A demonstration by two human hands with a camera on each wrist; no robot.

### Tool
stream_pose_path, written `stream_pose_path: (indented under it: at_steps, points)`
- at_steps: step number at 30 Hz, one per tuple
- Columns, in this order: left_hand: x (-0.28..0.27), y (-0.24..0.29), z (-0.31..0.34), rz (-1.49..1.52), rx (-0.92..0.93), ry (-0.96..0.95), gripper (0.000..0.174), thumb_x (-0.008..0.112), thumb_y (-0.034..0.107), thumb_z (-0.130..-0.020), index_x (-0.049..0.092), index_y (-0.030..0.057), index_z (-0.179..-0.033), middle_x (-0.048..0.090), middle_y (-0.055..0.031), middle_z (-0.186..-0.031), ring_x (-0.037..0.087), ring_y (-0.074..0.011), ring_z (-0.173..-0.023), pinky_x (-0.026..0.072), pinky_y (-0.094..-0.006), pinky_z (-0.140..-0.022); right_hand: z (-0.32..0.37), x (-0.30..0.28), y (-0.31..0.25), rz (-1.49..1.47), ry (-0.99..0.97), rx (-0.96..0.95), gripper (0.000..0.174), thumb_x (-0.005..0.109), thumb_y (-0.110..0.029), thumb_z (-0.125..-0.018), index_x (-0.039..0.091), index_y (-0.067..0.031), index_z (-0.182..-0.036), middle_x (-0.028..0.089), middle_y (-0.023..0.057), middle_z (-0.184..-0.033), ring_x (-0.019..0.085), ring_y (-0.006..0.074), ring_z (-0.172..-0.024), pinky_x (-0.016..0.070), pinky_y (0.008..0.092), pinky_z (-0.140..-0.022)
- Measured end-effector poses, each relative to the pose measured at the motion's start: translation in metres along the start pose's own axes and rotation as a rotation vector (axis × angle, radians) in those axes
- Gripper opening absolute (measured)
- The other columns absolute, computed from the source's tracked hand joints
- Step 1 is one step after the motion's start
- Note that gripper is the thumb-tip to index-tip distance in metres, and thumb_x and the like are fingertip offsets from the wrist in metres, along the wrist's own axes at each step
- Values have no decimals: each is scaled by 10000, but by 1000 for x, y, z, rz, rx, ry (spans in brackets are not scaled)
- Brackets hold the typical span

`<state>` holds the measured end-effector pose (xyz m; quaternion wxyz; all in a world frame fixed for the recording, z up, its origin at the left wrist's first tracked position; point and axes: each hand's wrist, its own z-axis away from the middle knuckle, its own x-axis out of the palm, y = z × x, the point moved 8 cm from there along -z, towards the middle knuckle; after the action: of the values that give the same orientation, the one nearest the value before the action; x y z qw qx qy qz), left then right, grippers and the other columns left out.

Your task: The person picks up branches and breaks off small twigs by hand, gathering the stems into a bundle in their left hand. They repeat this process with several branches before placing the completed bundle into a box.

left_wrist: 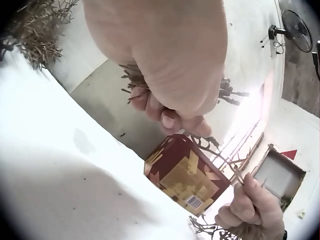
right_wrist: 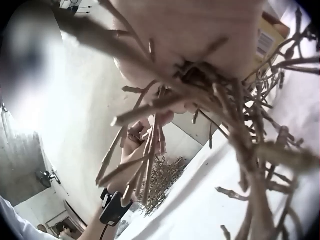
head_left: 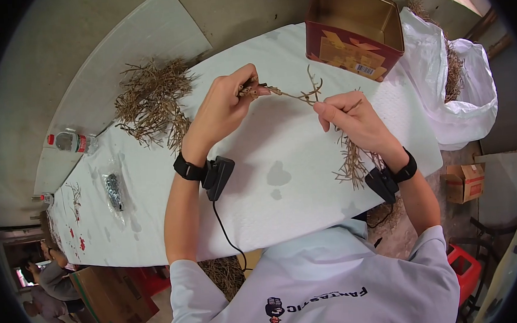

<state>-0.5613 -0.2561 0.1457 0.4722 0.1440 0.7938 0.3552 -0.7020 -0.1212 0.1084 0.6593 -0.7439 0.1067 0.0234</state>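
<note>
In the head view the left hand grips a small bundle of dry brown stems, fingers curled round it. A thin forked twig stretches from that bundle to the right hand, whose thumb and fingers pinch its end. More branching twigs hang below the right palm, held in the same hand. In the left wrist view, cut stem ends poke out beside the left fingers. Twigs fill much of the right wrist view, close to the camera.
A twig heap lies at the table's left. The open red tin stands at the back right, beside a white bag with twigs inside. A bottle and a clear plastic packet are on the left of the white-covered table.
</note>
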Motion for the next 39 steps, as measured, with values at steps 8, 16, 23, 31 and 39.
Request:
stream_pose_path:
  at_steps: [8, 16, 23, 31, 39]
  points:
    - [-6, 5, -1, -102, 4, -22, 178, 527, -123, -769, 438, -14, -878, 533, -181, -681, 470, -367, -623, 366, -399, -565, 14, 6, -27, 368, 16, 53, 423, 604, -203, -999, 502, 10, -649, 382, 75, -553, 310, 166, -528, 285, 335, -502]
    - [-16, 19, -3, -160, 68, -11, 204, 542, -117, -723, 458, -10, -875, 565, -183, -699, 431, -360, -608, 387, -382, -571, 19, 17, -50, 572, 85, -250, 388, 625, -137, -964, 470, 5, -638, 352, 127, -551, 315, 279, -518, 296, 377, -498]
    - [-133, -90, 30, 22, -119, 534, 152, 596, 37, -953, 492, 4, -846, 607, -24, -719, 504, -138, -634, 429, -268, -604, 60, -19, -40, 434, 150, -26, 343, 577, -126, -990, 524, 15, -682, 433, 60, -558, 412, 162, -505, 320, 346, -506]
    - [-21, -4, -4, 707, -128, 80, 319, 618, 132, -1000, 392, 100, -777, 489, 22, -691, 452, -56, -641, 324, -228, -549, 0, -29, -32, 36, 325, -199, 340, 454, -184, -1069, 614, 8, -840, 560, -11, -708, 472, 75, -601, 371, 259, -555]
    - [37, 21, 3, 834, -278, -39, 199, 598, 151, -1011, 500, 54, -868, 504, 16, -697, 452, -53, -633, 323, -223, -545, -22, -16, -35, -68, 293, -119, 269, 550, -190, -1035, 632, 12, -877, 543, -31, -728, 456, 27, -645, 327, 217, -551]
